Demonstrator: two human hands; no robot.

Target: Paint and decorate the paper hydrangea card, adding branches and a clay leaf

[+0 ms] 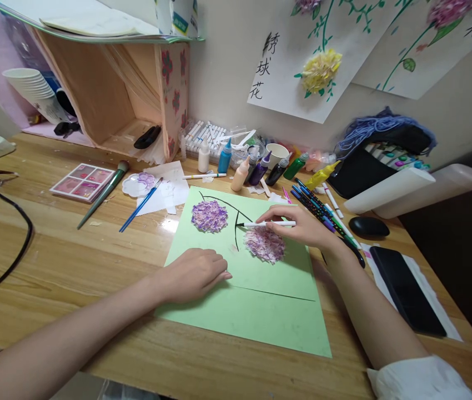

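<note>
The right hand pinches a white marker between thumb and fingers, its dark tip at a black drawn stem. The left hand rests on the green sheet, its grip curled with fingers pressed together. That sheet lies toward the front edge of the wooden counter, bearing two purple textured blossoms: one near its upper left corner, the other below the right hand. Farther back, squeeze bottles of paint stand toward the counter's back edge. A black smartphone and a computer mouse lie near the right edge.
</note>
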